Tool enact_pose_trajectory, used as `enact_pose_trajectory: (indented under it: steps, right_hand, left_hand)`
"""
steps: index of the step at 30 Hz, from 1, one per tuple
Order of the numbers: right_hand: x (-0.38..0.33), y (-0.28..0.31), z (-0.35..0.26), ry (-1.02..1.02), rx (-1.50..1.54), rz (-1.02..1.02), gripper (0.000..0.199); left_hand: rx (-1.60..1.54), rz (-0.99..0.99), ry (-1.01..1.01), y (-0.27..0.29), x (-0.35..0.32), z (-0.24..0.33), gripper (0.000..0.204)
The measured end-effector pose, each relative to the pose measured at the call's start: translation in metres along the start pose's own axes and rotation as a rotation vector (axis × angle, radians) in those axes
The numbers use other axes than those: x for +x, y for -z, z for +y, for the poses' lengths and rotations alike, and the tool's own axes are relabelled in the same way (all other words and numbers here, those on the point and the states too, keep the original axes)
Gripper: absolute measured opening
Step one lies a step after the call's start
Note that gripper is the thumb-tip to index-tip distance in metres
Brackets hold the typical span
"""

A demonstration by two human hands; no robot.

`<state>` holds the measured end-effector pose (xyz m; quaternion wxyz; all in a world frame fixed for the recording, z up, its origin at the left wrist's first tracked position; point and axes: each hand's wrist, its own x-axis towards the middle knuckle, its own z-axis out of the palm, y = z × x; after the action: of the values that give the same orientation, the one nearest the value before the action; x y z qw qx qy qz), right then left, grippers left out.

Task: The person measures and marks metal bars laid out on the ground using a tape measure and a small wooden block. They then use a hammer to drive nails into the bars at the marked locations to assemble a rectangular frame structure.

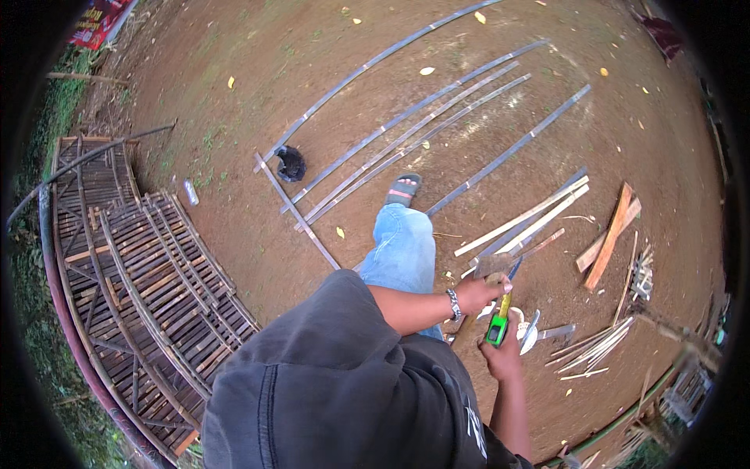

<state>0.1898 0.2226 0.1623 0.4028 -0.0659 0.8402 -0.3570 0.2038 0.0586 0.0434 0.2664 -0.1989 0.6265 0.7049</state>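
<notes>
A green tape measure sits in my right hand, its fingers wrapped round the case. From it a short length of yellow blade runs up to my left hand, which pinches the blade near its end. My left wrist wears a chain bracelet. Just beyond my left fingers are a brownish flat piece and a thin dark blue piece; whether the hand touches either I cannot tell. Beside my right hand lies a pale round object, partly hidden, with a blade-like piece over it.
Long dark strips lie across the dirt ahead, with a crosswise strip and a black bag. Pale strips, reddish boards and thin sticks lie right. A slatted bamboo platform stands left.
</notes>
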Motion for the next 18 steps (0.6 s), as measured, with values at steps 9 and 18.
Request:
enact_pose_trajectory:
  steps: [9, 18]
  right_hand:
    - [0.102, -0.067, -0.022, -0.408, 0.237, -0.167, 0.068]
    - [0.334, -0.135, -0.081, -0.535, -0.136, -0.397, 0.066]
  left_hand:
    - [-0.057, 0.493, 0.154, 0.223, 0.081, -0.023, 0.045]
    - [-0.305, 1.283, 0.685, 0.544, 0.032, -0.333, 0.041]
